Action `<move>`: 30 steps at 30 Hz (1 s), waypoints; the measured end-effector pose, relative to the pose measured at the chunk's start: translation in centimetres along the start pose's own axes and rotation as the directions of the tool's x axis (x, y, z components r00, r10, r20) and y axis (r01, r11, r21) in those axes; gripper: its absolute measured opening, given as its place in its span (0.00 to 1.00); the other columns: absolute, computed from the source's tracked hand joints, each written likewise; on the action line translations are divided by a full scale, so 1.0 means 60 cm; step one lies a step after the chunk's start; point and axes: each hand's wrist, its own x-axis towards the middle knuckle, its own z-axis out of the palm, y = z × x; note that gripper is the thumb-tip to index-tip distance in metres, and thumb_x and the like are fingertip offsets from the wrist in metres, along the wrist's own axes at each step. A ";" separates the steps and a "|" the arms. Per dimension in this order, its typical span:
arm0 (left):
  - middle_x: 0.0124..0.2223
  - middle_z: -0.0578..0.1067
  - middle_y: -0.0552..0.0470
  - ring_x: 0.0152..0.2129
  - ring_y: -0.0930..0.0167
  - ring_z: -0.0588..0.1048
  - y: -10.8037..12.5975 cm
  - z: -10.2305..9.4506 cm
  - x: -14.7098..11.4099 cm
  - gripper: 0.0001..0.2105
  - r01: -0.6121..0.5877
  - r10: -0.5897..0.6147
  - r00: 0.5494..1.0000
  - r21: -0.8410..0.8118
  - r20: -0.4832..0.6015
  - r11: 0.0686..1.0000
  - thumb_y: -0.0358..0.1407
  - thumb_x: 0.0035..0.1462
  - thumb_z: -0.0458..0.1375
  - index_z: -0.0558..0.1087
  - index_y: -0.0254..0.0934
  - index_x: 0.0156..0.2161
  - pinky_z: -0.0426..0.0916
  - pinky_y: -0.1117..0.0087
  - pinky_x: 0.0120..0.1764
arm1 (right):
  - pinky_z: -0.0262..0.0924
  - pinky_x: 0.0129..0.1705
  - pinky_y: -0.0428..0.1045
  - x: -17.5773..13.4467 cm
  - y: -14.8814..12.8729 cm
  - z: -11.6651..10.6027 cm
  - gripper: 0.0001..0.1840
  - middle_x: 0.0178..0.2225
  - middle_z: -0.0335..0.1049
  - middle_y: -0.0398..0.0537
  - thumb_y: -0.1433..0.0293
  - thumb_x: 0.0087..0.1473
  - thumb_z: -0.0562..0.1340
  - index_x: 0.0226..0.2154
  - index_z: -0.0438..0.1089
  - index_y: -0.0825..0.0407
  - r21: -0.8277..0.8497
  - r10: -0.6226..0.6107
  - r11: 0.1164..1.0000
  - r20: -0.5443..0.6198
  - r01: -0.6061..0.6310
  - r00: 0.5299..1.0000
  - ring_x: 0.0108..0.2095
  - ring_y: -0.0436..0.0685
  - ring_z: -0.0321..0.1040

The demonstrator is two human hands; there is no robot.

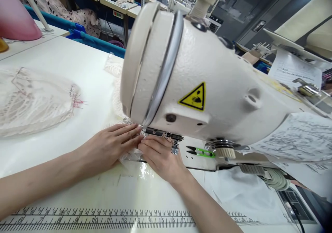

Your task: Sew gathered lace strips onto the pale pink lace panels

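Observation:
Beneath the head of a white sewing machine [155, 66], both hands are at a piece of white lace fabric [131, 156]. My left hand [111, 144] lies nearly flat on the lace, its fingers stretched toward the needle area. My right hand [160, 155] is beside it, fingers bent and closed at the lace edge. The fingertips of the two hands almost meet. The needle and presser foot are mostly hidden by the machine head and the hands. More pale lace [118, 94] lies behind my left hand.
Green thread snips [201, 152] lie under the machine arm, right of my right hand. A lace piece with red thread ends [38, 101] rests at the left. A printed ruler scale [111, 219] runs along the front edge. White cloth [241, 188] lies at the right.

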 end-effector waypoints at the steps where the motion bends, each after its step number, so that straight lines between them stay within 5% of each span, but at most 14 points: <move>1: 0.62 0.77 0.46 0.66 0.62 0.68 0.000 0.000 0.000 0.27 0.002 -0.002 1.000 -0.002 0.002 1.000 0.23 0.61 0.48 0.72 0.35 0.64 0.64 0.57 0.67 | 0.70 0.48 0.49 -0.002 0.000 0.001 0.10 0.41 0.79 0.45 0.74 0.68 0.61 0.45 0.77 0.46 0.002 0.007 1.000 0.009 -0.007 1.000 0.47 0.54 0.74; 9: 0.65 0.73 0.43 0.66 0.58 0.67 -0.003 0.021 -0.005 0.30 -0.017 0.018 0.999 0.020 -0.034 1.000 0.26 0.57 0.50 0.69 0.34 0.66 0.65 0.55 0.65 | 0.67 0.41 0.49 -0.010 -0.002 -0.004 0.09 0.49 0.79 0.44 0.70 0.66 0.64 0.47 0.76 0.42 -0.047 0.116 0.993 0.082 -0.112 0.990 0.48 0.58 0.74; 17: 0.65 0.73 0.41 0.65 0.58 0.69 0.004 0.018 0.005 0.29 0.009 -0.009 0.999 0.017 -0.045 1.000 0.23 0.58 0.49 0.70 0.33 0.65 0.67 0.55 0.65 | 0.63 0.42 0.49 -0.005 -0.011 -0.010 0.11 0.47 0.81 0.41 0.75 0.68 0.60 0.45 0.76 0.45 -0.069 0.191 0.979 -0.020 -0.191 0.981 0.42 0.51 0.76; 24: 0.61 0.78 0.46 0.66 0.66 0.68 0.004 0.002 -0.002 0.26 -0.016 0.016 0.999 0.005 -0.036 1.000 0.24 0.64 0.46 0.72 0.35 0.64 0.59 0.61 0.69 | 0.68 0.44 0.46 0.014 -0.002 -0.014 0.09 0.42 0.81 0.42 0.78 0.66 0.61 0.43 0.76 0.51 -0.096 -0.048 0.995 -0.109 0.038 0.993 0.48 0.50 0.75; 30: 0.63 0.76 0.49 0.67 0.69 0.67 -0.017 -0.006 -0.008 0.27 -0.041 0.042 0.999 -0.042 0.022 0.998 0.26 0.62 0.47 0.72 0.37 0.64 0.55 0.64 0.71 | 0.69 0.45 0.49 0.025 -0.019 -0.005 0.12 0.41 0.81 0.42 0.80 0.66 0.59 0.42 0.77 0.52 -0.173 -0.068 0.984 -0.156 0.041 0.985 0.45 0.51 0.75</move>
